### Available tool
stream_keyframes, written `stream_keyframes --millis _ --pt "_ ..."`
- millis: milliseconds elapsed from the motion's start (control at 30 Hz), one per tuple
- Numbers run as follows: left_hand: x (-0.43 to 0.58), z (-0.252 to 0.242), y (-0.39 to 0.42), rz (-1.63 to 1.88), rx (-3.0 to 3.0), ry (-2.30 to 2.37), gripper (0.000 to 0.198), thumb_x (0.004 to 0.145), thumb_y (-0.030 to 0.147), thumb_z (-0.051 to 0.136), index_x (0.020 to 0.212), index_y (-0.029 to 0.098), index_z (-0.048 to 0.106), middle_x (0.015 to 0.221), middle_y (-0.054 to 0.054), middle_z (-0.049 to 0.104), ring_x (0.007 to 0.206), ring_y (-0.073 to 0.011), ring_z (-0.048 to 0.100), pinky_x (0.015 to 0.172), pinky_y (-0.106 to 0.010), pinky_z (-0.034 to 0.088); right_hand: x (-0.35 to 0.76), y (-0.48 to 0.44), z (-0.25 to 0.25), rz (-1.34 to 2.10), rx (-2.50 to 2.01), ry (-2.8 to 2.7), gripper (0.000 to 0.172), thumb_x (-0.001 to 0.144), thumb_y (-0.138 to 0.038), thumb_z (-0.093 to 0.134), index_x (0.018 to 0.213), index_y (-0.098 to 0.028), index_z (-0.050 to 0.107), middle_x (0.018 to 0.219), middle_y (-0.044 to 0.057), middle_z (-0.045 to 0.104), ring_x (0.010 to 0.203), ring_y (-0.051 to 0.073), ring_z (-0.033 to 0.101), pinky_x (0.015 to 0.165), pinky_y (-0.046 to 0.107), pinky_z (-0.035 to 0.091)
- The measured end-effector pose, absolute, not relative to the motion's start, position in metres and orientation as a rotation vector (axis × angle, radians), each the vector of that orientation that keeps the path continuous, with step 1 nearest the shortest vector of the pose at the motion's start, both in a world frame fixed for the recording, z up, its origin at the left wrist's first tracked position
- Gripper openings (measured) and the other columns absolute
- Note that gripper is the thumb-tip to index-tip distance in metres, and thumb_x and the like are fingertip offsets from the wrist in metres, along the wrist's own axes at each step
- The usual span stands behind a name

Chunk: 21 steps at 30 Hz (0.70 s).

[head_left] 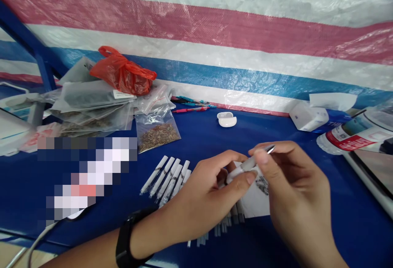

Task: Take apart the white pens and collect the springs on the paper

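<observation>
My left hand (pixel 211 194), with a black wristband, is closed around a white paper tube (pixel 236 173) between thumb and fingers. My right hand (pixel 294 186) pinches a pale pen (pixel 250 163) with a silver pointed tip directed up and right. Pen and tube line up end to end; their junction is partly covered by fingers. Under the hands lies a white sheet (pixel 253 206) bearing small dark bits. Several white tubes (pixel 167 178) with clear wrapping rest left of my left hand. Several clear thin tubes (pixel 227 222) show below it.
Bags of dried plant bits (pixel 158 135) and a red plastic bag (pixel 123 73) are piled at the back left. Pens (pixel 193 104) and a white earbud case (pixel 227 119) stand behind. A plastic jar (pixel 346 135) and tissue pack (pixel 310 116) are right, on the blue table (pixel 196 132).
</observation>
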<state>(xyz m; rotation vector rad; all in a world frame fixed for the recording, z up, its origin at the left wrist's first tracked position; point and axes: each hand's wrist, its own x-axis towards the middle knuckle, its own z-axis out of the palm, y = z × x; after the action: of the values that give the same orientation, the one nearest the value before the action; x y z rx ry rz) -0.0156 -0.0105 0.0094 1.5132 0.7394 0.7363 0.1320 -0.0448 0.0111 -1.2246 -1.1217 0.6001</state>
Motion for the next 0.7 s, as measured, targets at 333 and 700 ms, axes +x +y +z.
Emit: stream_keyframes --millis 333,700 --pt "-0.018 0.005 -0.004 0.408 0.914 0.419 0.045 0.101 0.057 0.054 0.078 0.021 0.039 0.055 0.011 0.029 0.040 -0.0041 0.015 0.038 -0.018 0.014 0.133 -0.036 0.009 0.951 -1.095 -0.799 0.027 0.075 -0.039 0.090 0.071 -0.021 0.071 0.078 0.001 0.071 0.073 0.014 0.068 0.071 0.025 0.057" --pt "-0.023 0.008 0.004 0.348 1.147 0.414 0.044 0.107 0.056 0.036 0.078 0.022 0.038 0.057 0.010 0.023 0.044 -0.0081 0.017 0.045 -0.022 0.016 0.135 -0.040 0.013 0.807 -1.118 -1.076 0.027 0.094 -0.044 0.070 0.078 -0.022 0.071 0.077 0.001 0.069 0.068 0.015 0.063 0.068 0.029 0.054"
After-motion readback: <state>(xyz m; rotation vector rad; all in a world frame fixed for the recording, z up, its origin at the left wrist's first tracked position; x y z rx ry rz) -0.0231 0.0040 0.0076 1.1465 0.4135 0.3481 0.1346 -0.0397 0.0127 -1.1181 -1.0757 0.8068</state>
